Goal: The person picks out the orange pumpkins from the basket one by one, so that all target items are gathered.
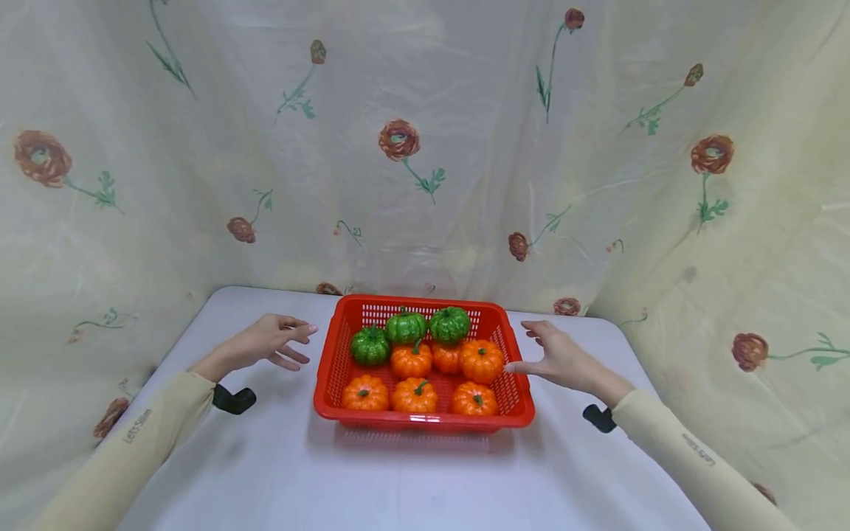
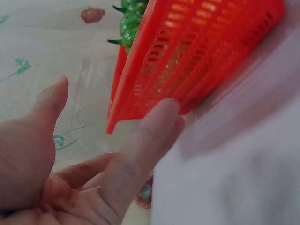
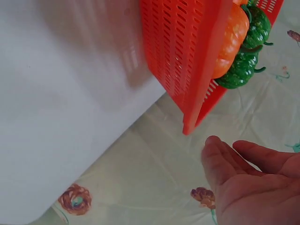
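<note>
A red plastic basket (image 1: 425,420) with slotted walls stands on the table between my hands. Inside lie several small orange pumpkins (image 1: 415,397) and, along the back, three green pumpkins (image 1: 449,324). My left hand (image 1: 260,342) hovers left of the basket, fingers loosely extended and holding nothing. On the other side, my right hand (image 1: 561,359) has its thumb and fingers spread towards the basket, also holding nothing. Its thumb tip overlaps the right rim in the head view; the right wrist view shows the visible fingers (image 3: 219,157) apart from the rim.
The white table (image 1: 398,479) has rounded back corners. A pale curtain (image 1: 465,206) printed with red flowers hangs behind and along both sides. Black wrist straps (image 1: 235,400) show below the cream sleeves (image 1: 156,428).
</note>
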Motion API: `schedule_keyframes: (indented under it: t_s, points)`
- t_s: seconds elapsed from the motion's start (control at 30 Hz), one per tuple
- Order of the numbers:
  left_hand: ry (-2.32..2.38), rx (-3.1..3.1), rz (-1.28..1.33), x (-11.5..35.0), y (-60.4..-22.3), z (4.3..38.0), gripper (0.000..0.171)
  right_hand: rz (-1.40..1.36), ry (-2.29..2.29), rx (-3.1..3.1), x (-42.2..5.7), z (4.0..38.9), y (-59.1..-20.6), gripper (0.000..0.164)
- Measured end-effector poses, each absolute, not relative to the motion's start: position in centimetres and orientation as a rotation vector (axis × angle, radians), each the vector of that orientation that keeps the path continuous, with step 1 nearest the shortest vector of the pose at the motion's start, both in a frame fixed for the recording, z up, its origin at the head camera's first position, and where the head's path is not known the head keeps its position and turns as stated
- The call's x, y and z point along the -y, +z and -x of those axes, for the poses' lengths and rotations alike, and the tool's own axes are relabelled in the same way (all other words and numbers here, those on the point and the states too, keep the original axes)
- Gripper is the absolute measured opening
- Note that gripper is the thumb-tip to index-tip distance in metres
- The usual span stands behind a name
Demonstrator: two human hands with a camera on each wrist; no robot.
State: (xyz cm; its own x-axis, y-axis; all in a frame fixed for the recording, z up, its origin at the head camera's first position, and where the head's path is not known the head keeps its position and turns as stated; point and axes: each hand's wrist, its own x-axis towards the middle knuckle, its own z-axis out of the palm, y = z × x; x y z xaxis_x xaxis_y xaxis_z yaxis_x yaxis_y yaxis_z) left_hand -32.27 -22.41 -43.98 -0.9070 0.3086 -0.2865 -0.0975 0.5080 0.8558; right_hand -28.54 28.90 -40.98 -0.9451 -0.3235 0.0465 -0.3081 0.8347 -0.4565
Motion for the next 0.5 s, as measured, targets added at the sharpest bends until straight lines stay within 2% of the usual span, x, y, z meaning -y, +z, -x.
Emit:
schedule_keyframes:
  t_s: [0.3, 0.5]
  points:
    - [1.582, -2.199, -0.035, 21.8, -46.4, 32.2, 0.092, 0.512, -0.803, -2.967, -28.0, 28.4, -41.6, 0.09]
    - [1.663, -2.156, 0.059, 21.2, -47.6, 32.1, 0.086, 0.574, -0.824, -2.943, -27.0, 28.7, -41.7, 0.086]
